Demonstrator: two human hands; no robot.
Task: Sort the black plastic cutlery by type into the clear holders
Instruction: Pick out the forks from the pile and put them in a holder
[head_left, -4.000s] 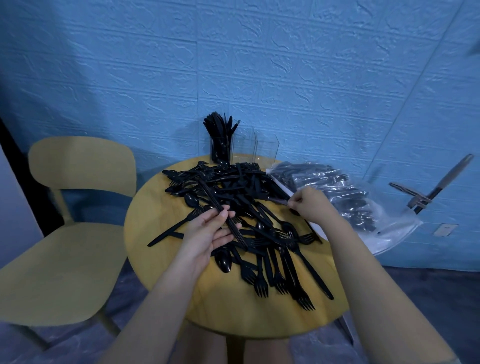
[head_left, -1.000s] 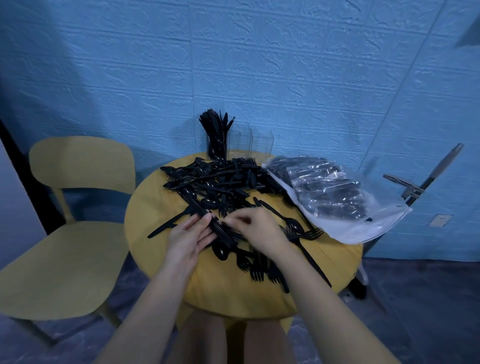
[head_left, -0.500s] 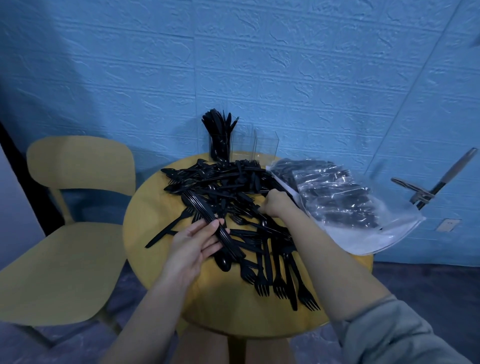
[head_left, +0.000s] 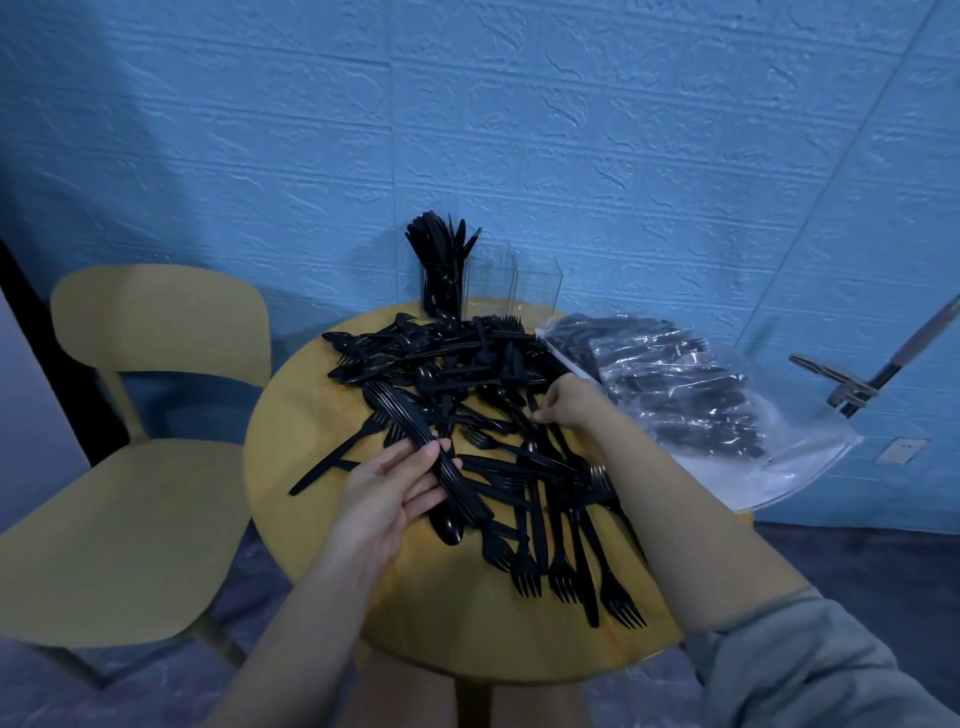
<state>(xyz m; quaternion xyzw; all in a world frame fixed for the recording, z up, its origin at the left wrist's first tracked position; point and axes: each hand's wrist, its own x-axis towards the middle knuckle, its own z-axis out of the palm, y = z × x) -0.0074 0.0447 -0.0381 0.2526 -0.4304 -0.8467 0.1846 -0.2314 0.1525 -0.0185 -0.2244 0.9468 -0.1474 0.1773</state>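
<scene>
Left hand (head_left: 387, 491) grips knife bundle (head_left: 426, 454), long axis pointing away-left; right hand (head_left: 569, 408) pinches piece in pile (head_left: 467, 384); holders (head_left: 488, 283) straight beyond.

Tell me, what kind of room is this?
Probably a small indoor corner set up for a sorting task, not a kitchen: a round wooden table, a matching chair and a blue textured wall. Nothing more shows.
</scene>
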